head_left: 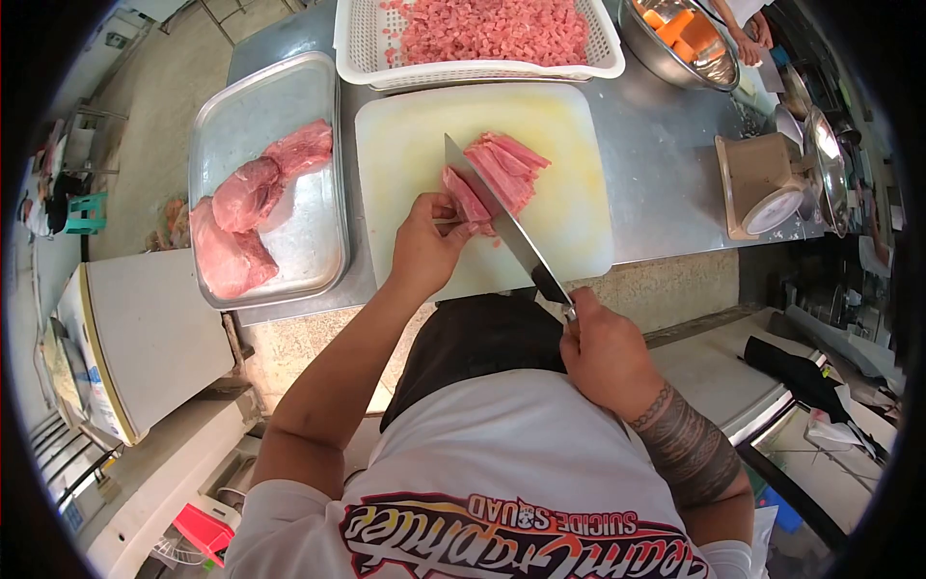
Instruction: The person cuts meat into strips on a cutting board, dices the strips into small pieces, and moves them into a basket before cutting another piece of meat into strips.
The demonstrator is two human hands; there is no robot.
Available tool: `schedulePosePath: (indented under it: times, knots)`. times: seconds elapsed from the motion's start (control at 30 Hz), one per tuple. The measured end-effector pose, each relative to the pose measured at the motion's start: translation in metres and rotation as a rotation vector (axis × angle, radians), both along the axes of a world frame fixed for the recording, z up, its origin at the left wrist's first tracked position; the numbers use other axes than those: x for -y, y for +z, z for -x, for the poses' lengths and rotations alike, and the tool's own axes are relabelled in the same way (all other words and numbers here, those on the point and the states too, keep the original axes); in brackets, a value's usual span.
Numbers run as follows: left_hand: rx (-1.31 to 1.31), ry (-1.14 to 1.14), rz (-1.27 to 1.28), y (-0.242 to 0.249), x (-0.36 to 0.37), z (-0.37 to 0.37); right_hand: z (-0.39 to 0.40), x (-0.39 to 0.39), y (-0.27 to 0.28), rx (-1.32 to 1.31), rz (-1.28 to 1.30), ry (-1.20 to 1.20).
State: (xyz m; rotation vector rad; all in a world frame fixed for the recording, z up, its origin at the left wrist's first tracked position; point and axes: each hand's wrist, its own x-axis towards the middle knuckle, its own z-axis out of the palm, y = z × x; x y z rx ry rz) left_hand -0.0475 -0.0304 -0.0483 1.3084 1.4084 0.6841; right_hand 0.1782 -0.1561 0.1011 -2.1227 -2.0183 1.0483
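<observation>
A white cutting board (415, 125) lies on the metal table in front of me. On it is a stack of raw meat slices (508, 171), with a smaller meat piece (467, 201) to its left. My left hand (429, 236) has its fingers closed on that smaller piece, holding it at its lower end. My right hand (610, 343) is wrapped round the handle of a knife (511, 230). The blade runs diagonally up and left, between the smaller piece and the stack. Its lower edge is hidden against the meat.
Left of the board, a metal tray (217, 125) holds large raw meat chunks (246, 198). Behind it, a white basket (473, 72) holds diced meat (492, 34). A steel bowl (666, 63) with orange pieces (683, 31), a scale (757, 188) and another person's hands (752, 41) are at right.
</observation>
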Motion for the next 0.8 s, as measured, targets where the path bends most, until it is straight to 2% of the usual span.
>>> schedulePosePath:
  times: [0.27,0.37,0.47,0.57,0.67,0.8]
  knots:
    - [-0.043,-0.012,-0.001,0.003,-0.002,0.000,0.002,-0.002,0.000,0.047,-0.025,0.041]
    - [-0.094,0.008,0.016,0.024,0.000,0.003,0.002,0.000,0.002,0.036,-0.057,0.027]
    - [-0.197,0.030,-0.317,0.027,0.001,0.008,0.002,0.002,0.010,0.016,-0.064,0.002]
    - [-0.280,-0.101,-0.494,0.042,-0.008,0.005,0.003,0.005,0.022,0.031,-0.034,0.002]
    - [-0.318,-0.191,-0.494,0.042,-0.014,0.001,0.006,0.006,0.028,0.049,-0.020,0.015]
    - [-0.288,-0.170,-0.454,0.038,-0.014,-0.001,0.007,0.004,0.027,0.097,0.009,0.054]
